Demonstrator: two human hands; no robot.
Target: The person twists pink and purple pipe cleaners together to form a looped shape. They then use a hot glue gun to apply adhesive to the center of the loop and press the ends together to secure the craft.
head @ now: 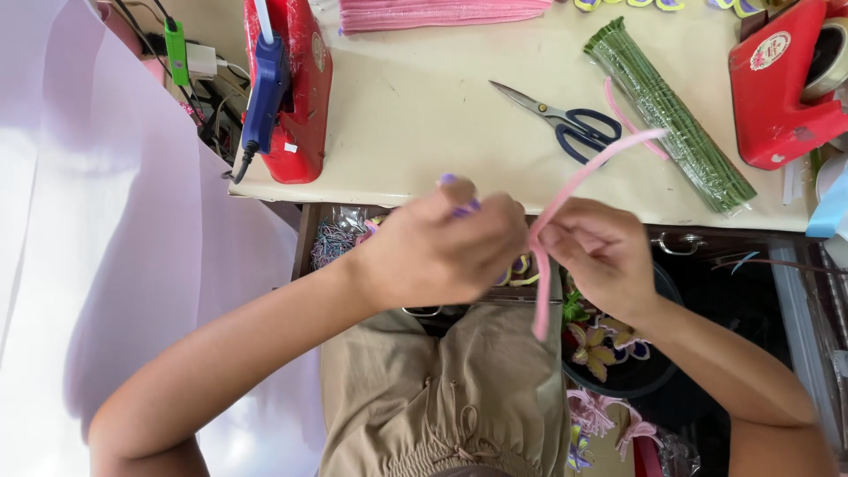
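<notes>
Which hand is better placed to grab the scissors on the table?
Right, probably. The right hand pinches the pink pipe cleaner just below the scissors, whose dark handles face it. The left hand sits farther left, also gripping the pipe cleaner.

A cream-coloured worktable point(442, 106) with a scuffed, faintly stained top carries the things. A pair of scissors point(565, 119) with silver blades and dark blue loop handles lies open near its middle. Just right of the scissors lies a long bundle of green wire stems point(667, 110) wrapped in clear plastic, set aslant. Farther right, at the table's edge, stands a red plastic tape dispenser point(782, 88). Well left of the scissors stands a red holder point(305, 97) with a blue glue gun point(265, 93) resting on it. Behind the scissors, at the far edge, lies a flat stack of pink pipe cleaners point(442, 12).
</notes>
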